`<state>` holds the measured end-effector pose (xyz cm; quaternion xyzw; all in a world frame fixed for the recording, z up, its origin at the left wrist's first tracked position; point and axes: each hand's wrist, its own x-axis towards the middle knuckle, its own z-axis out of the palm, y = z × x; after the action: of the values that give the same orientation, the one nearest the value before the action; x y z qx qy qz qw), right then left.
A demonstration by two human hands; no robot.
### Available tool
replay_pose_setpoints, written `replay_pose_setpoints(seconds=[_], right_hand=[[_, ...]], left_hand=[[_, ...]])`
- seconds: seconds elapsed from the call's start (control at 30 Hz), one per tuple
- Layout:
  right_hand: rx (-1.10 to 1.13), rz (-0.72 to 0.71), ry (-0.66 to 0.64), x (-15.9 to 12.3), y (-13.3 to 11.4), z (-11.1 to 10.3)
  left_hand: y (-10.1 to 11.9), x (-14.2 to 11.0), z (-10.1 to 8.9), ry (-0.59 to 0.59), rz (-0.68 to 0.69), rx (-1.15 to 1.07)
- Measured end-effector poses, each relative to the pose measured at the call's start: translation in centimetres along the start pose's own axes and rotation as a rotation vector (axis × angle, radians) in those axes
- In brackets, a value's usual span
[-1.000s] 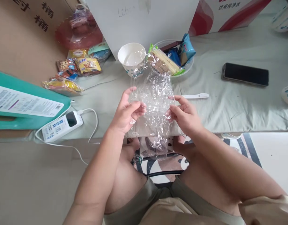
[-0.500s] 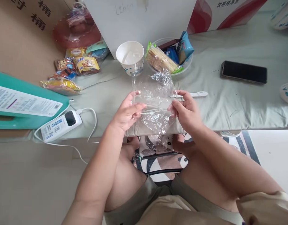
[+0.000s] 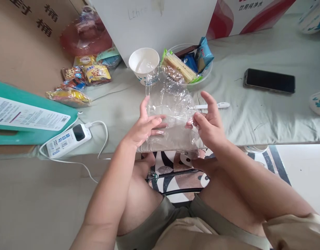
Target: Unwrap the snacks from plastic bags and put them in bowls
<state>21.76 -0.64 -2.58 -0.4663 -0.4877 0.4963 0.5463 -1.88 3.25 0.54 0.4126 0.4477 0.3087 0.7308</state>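
**Cloth-covered table (image 3: 264,121), clear plastic film (image 3: 173,100) hanging between two hands**

Boxes are standing along the table's far edge, and a green jug (image 3: 32,119) is leaning into view at its left end. Along the near edge, a seated person is holding the film up, its lower end drooping past that edge. The right hand (image 3: 209,121) is pinching the film's side between thumb and fingers, its index finger sticking out apart. The left hand's (image 3: 146,126) grip is standing wide, fingers splaying and showing through the film.

Towards the far edge, a paper bowl (image 3: 143,66) is standing beside a clear dish (image 3: 209,72) of wrapped snacks. A phone (image 3: 269,81) is lying well to the right, nearer the far edge than the near one. A slim white utensil (image 3: 222,105) is resting just beyond the right hand.

Opening out the film is seeming about half done: a thin sheet is spreading across the middle, but creases and bunched folds are leaving more to separate. It is hanging between the hands, not yet set down.

The film's outline is blurring into the cloth (sheet, bag or glove, I cannot tell). It is overlapping the paper bowl in view; whether they are touching is not showing. The utensil's inner end is hiding behind film and fingers. The frame is cutting off the table's right end.
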Motion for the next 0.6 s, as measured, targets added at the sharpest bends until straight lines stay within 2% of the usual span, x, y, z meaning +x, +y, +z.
replay_pose_setpoints(seconds=[0.07,0.2,0.27,0.37,0.43,0.6], right_hand=[[0.023,-0.041,-0.012,-0.1,0.1,-0.1],[0.077,-0.026,-0.076,-0.4,-0.3,-0.2],[0.100,0.001,-0.093,-0.6,-0.8,-0.3],[0.136,0.012,-0.085,-0.8,-1.5,-0.4],[0.151,0.019,-0.082,-0.9,-1.9,-0.5],[0.124,0.106,-0.116,-1.4,-2.7,-0.4]], left_hand=[[-0.1,0.0,0.2,-0.052,-0.082,-0.066],[-0.2,0.2,0.6,-0.292,-0.125,-0.236],[-0.2,0.4,0.7,-0.345,-0.121,-0.297],[-0.2,0.7,0.9,-0.409,-0.213,-0.365],[-0.5,0.8,1.5,-0.397,-0.248,-0.444],[-1.7,0.8,4.7,-0.268,-0.162,-0.633]])
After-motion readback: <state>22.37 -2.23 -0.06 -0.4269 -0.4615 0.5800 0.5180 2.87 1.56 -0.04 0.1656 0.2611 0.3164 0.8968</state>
